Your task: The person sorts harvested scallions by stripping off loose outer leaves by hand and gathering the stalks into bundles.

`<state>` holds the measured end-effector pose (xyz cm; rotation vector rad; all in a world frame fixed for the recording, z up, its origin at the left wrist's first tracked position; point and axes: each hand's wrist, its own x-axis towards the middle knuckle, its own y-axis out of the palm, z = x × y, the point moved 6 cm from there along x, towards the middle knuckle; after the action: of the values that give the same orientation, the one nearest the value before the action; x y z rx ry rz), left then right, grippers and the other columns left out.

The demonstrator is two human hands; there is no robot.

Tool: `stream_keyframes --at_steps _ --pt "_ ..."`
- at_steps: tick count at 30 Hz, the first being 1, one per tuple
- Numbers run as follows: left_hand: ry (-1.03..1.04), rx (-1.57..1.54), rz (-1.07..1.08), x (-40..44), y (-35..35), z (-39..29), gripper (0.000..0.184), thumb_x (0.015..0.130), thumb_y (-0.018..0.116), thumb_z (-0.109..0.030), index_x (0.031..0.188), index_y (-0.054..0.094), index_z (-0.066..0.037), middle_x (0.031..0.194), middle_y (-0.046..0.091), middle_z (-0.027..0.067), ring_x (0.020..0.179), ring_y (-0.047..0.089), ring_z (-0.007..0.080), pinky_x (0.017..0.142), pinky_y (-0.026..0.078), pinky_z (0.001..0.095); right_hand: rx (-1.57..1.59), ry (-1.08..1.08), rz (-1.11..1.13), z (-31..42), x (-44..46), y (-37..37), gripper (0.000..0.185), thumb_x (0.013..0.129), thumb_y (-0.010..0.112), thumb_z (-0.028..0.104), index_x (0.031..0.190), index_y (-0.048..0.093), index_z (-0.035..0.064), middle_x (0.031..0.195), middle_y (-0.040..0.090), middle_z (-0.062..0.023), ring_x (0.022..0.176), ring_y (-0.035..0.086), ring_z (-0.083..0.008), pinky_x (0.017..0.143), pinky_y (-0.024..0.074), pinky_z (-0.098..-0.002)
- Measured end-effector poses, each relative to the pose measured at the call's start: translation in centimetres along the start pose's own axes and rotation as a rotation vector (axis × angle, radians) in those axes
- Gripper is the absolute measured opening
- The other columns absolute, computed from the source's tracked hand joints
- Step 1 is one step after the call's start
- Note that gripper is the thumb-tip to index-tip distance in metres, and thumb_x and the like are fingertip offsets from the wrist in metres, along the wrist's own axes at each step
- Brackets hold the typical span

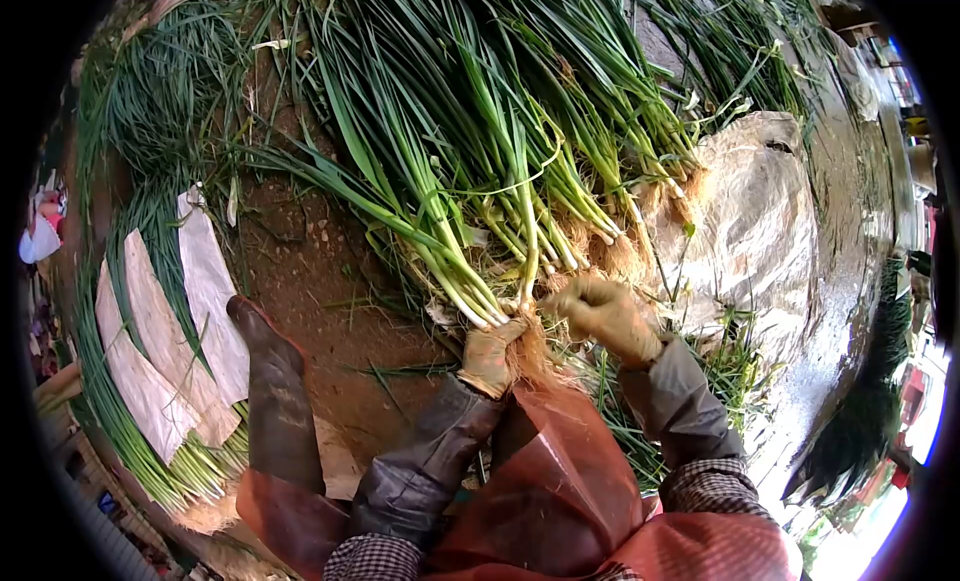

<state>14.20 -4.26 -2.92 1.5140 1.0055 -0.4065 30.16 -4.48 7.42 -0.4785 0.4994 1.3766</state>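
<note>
My left hand [491,357], in a tan glove, is closed around the white lower ends of several green garlic stalks [452,246]. Their pale, stringy roots [533,353] hang out beside the fist, over my lap. To its right is my gloved right hand [608,319], its fingers curled together close to the root end of one stalk. Whether anything is pinched there is hidden. Just beyond both hands lies a large pile of green garlic [590,101], long dark leaves pointing away and rooted white ends toward me.
A crumpled pale sheet [765,221] lies right of the pile. At left, bundled stalks [185,481] rest under pale strips [210,291], near my boot [270,381]. Loose leaves [165,91] cover the far left. A red-brown apron [545,481] covers my lap. Wet ground [850,151] stretches along the right.
</note>
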Motion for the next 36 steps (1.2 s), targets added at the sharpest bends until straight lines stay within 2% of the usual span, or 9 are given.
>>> stream_keyframes --at_steps 4,10,11,14,19,24,27,31,36 --pt "0.094 -0.03 0.053 -0.2 0.5 -0.2 0.023 0.086 0.054 0.005 0.109 0.052 0.001 0.096 0.06 0.0104 0.083 0.063 0.0186 0.073 0.057 0.0314 -0.404 -0.04 -0.094 -2.4 5.4 -0.3 0.039 0.088 0.062 0.039 0.093 0.059 0.0007 0.076 0.06 -0.0082 0.064 0.056 -0.0138 0.055 0.049 -0.0277" --pt "0.238 0.108 -0.005 0.2 -1.7 -0.4 0.021 0.086 0.056 0.006 0.106 0.053 0.0 0.095 0.06 0.0097 0.083 0.063 0.0183 0.072 0.058 0.0302 -1.0 -0.207 -0.072 -2.2 6.0 2.9 0.03 0.091 0.058 0.031 0.077 0.062 0.005 0.058 0.055 -0.0054 0.048 0.053 -0.018 0.044 0.0454 -0.0321" --pt "0.302 0.185 0.009 0.7 -2.6 -0.1 0.017 0.087 0.058 0.002 0.103 0.055 -0.001 0.094 0.061 0.0086 0.083 0.063 0.0174 0.072 0.058 0.0289 -0.966 -0.427 -0.13 -3.1 4.9 3.5 0.028 0.09 0.059 0.027 0.073 0.06 0.0055 0.057 0.055 -0.0052 0.045 0.05 -0.0161 0.044 0.0452 -0.0314" --pt "0.233 0.215 0.019 -1.0 0.0 -1.6 0.016 0.087 0.059 -0.001 0.103 0.056 -0.001 0.095 0.062 0.009 0.083 0.063 0.0172 0.072 0.057 0.0272 -0.194 -0.156 0.109 -2.0 0.9 2.9 0.027 0.09 0.06 0.028 0.075 0.062 0.0067 0.064 0.058 -0.0046 0.049 0.05 -0.0113 0.044 0.044 -0.028" --pt "-0.032 -0.228 0.213 -0.9 -1.3 -0.2 0.028 0.086 0.055 -0.004 0.113 0.052 0.0 0.108 0.061 0.0186 0.091 0.064 0.0274 0.071 0.059 0.0366 0.036 0.049 0.16 -2.5 2.3 0.5 0.041 0.092 0.057 0.021 0.128 0.046 0.0034 0.084 0.061 -0.0043 0.072 0.056 -0.01 0.059 0.0466 -0.0231" --pt "-0.04 -0.098 -0.047 -2.1 -1.9 -1.0 0.033 0.083 0.05 0.001 0.116 0.051 0.002 0.112 0.059 0.0192 0.093 0.062 0.0298 0.082 0.056 0.0398 -0.167 0.051 0.391 -5.6 6.2 4.8 0.033 0.091 0.059 0.033 0.107 0.06 0.0043 0.078 0.063 -0.0051 0.067 0.058 -0.0122 0.057 0.0471 -0.0272" --pt "-0.04 -0.131 0.122 -1.6 -1.9 -1.3 0.033 0.085 0.052 -0.001 0.118 0.051 0.002 0.105 0.059 0.0114 0.094 0.062 0.0239 0.085 0.054 0.0356 -0.741 -0.384 0.11 -2.5 5.8 5.1 0.032 0.089 0.059 0.035 0.083 0.059 0.0034 0.071 0.059 -0.0124 0.061 0.058 -0.0265 0.059 0.0456 -0.0412" --pt "0.116 0.046 0.011 -1.1 -1.5 -0.8 0.035 0.084 0.053 0.007 0.118 0.052 -0.001 0.103 0.059 0.0063 0.089 0.062 0.0184 0.08 0.055 0.0324 -0.549 -0.256 0.125 -3.2 4.7 4.3 0.03 0.09 0.058 0.031 0.08 0.057 0.0025 0.068 0.057 -0.0174 0.064 0.056 -0.0371 0.058 0.0439 -0.0431" --pt "0.204 0.041 -0.011 -1.2 -1.4 -1.1 0.032 0.081 0.057 0.011 0.111 0.055 0.001 0.102 0.059 0.0061 0.09 0.06 0.0164 0.082 0.052 0.0274 -0.653 -0.379 0.054 -3.3 2.4 3.4 0.027 0.089 0.061 0.027 0.08 0.058 0.0011 0.063 0.052 -0.0185 0.054 0.055 -0.0277 0.052 0.0436 -0.0386"
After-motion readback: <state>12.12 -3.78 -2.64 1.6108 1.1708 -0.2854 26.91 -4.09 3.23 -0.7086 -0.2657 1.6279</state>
